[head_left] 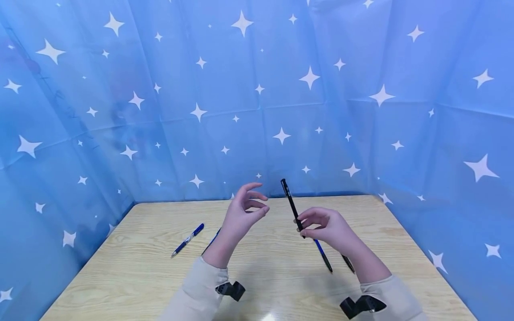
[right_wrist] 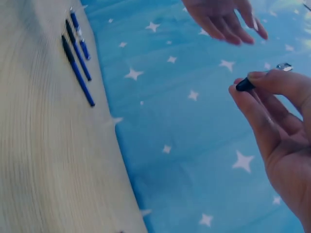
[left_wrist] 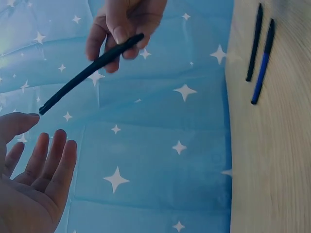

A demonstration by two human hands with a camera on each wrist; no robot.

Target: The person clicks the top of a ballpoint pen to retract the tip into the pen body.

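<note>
In the head view my right hand pinches a slim black pen near its lower end, the pen slanting up and to the left above the table. My left hand is raised beside it, fingers loosely bent and holding nothing. A gap separates that hand from the pen in the head view. From the left wrist, the black pen reaches from the right hand toward the thumb of the left hand. The right wrist view shows only a dark end of the pen between fingertips.
On the wooden table a blue pen with a clear section lies at left. Another pen is partly hidden behind the left wrist. Right of centre lie a blue-and-black pen and a dark pen. A starry blue curtain surrounds the table.
</note>
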